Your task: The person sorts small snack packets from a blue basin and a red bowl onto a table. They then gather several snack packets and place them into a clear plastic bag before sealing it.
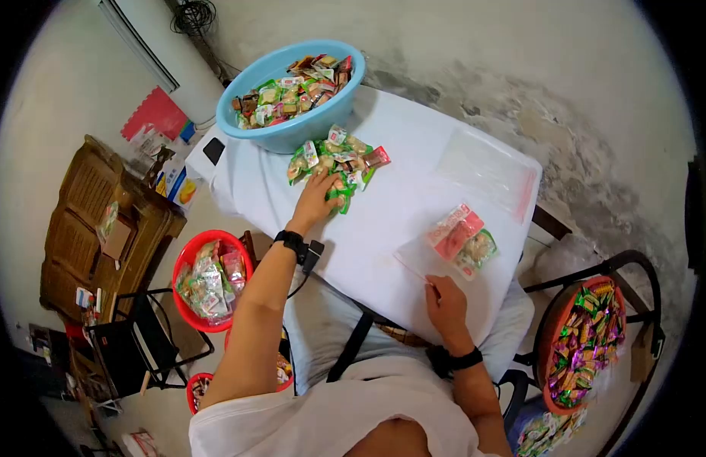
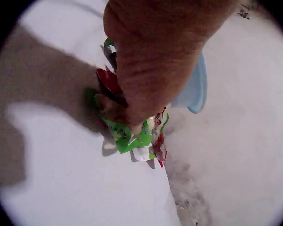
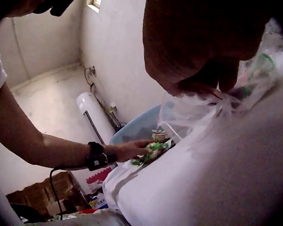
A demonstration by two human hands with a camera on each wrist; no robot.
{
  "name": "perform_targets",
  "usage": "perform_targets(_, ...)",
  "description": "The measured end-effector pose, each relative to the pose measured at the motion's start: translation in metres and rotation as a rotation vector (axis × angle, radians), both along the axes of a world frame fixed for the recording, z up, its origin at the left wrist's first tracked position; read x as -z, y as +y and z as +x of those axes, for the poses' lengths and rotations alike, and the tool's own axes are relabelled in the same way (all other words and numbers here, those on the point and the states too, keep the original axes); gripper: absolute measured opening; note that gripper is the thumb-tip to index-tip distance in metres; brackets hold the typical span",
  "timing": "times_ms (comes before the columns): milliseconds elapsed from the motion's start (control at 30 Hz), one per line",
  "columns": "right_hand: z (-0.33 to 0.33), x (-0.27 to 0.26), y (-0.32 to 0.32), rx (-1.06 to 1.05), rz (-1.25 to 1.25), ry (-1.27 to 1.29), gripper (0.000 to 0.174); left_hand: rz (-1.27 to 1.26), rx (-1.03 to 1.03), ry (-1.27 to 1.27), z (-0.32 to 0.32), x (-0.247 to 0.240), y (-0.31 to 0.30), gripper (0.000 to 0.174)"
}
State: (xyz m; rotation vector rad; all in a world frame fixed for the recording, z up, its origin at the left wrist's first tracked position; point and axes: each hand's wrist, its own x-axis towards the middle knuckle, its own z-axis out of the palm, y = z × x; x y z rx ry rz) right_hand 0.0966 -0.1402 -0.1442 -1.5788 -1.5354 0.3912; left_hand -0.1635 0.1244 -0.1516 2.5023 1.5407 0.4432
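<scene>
My left hand (image 1: pixel 316 199) reaches onto a small pile of wrapped snacks (image 1: pixel 358 162) on the white-covered table. Its fingers lie over a green-and-clear packet (image 1: pixel 340 195) at the pile's near edge. From the left wrist, the hand (image 2: pixel 155 56) covers much of the pile, and green wrappers (image 2: pixel 127 136) show below it. My right hand (image 1: pixel 447 306) pinches the open edge of a clear plastic bag (image 1: pixel 414 255) between thumb and fingers. Inside that bag lie a red-and-pink packet (image 1: pixel 455 232) and a green packet (image 1: pixel 477 251). Thin plastic bunches under the right hand (image 3: pixel 203 52) in the right wrist view.
A blue basin (image 1: pixel 273 137) full of snacks stands behind the pile. Flat clear bags (image 1: pixel 486 171) lie at the table's far right, and a phone (image 1: pixel 213 151) at its left. Red tubs (image 1: pixel 187 305) sit on the left, a candy-filled basket (image 1: pixel 551 381) on the right.
</scene>
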Motion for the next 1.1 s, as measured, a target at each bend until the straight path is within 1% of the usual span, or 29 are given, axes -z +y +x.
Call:
perform_targets(33,0.000,0.001,0.000,-0.003,0.003,-0.001,0.014,0.018,0.024,-0.114,-0.004,0.005,0.002,0.056)
perform_targets(67,0.000,0.001,-0.001,0.006,0.011,-0.010,0.014,0.021,0.021,-0.116,-0.007,0.010,0.005,0.056)
perform_targets(133,0.001,0.001,-0.002,0.013,0.021,-0.020,0.014,0.136,0.013,-0.268,-0.010,0.011,0.007,0.043)
perform_targets(167,0.002,-0.001,-0.003,0.026,-0.008,-0.010,0.013,0.139,0.011,-0.269,-0.013,0.011,0.007,0.043)
perform_targets(233,0.002,-0.001,-0.004,0.037,-0.038,0.002,0.013,0.078,-0.204,-0.407,-0.011,-0.008,-0.001,0.033)
perform_targets(367,0.000,0.001,-0.004,0.039,-0.042,0.009,0.012,0.132,-0.252,-0.457,-0.024,-0.003,0.024,0.027)
perform_targets(433,0.000,0.002,-0.003,0.038,-0.027,0.014,0.012,0.205,-0.220,-0.552,-0.028,0.000,0.034,0.025)
perform_targets(467,0.000,0.002,-0.003,0.036,-0.026,-0.006,0.012,0.204,-0.220,-0.551,-0.030,0.003,0.038,0.025)
perform_targets(533,0.000,0.000,-0.004,0.034,-0.024,-0.025,0.011,0.123,-0.255,-0.547,-0.030,-0.001,0.038,0.024)
perform_targets(600,0.000,-0.001,-0.004,0.027,-0.048,0.015,0.012,0.134,-0.274,-0.559,-0.030,-0.003,0.038,0.024)
perform_targets(667,0.001,0.001,-0.004,0.021,-0.045,0.002,0.012,0.148,-0.295,-0.573,-0.030,-0.005,0.036,0.023)
perform_targets(733,0.001,0.002,-0.003,0.018,-0.041,-0.012,0.012,0.082,-0.366,-0.642,-0.030,-0.006,0.026,0.022)
perform_targets(767,0.001,0.002,-0.003,0.020,-0.037,-0.020,0.012,0.084,-0.366,-0.643,-0.033,0.002,0.024,0.022)
perform_targets(833,0.002,0.001,-0.003,0.023,-0.032,-0.028,0.012,0.290,-0.199,-0.696,-0.038,0.020,0.020,0.024)
perform_targets(867,0.001,0.001,-0.003,0.020,-0.020,-0.021,0.012,0.292,-0.198,-0.697,-0.040,0.025,0.014,0.024)
perform_targets(933,0.002,0.000,-0.004,0.015,-0.007,-0.016,0.011,0.418,-0.117,-0.425,-0.040,0.024,-0.006,0.031)
perform_targets(967,0.002,0.000,-0.004,0.014,-0.007,0.000,0.011,0.419,-0.118,-0.425,-0.040,0.022,-0.017,0.031)
perform_targets(1033,0.002,-0.001,-0.004,0.008,-0.004,0.014,0.010,0.201,-0.077,-0.424,-0.038,0.016,-0.038,0.034)
perform_targets(1067,0.002,-0.001,-0.004,0.011,-0.022,0.004,0.010,0.178,-0.141,-0.448,-0.038,0.020,-0.045,0.034)
perform_targets(1100,0.002,-0.001,-0.003,0.016,-0.040,-0.008,0.010,0.182,-0.145,-0.448,-0.042,0.025,-0.048,0.034)
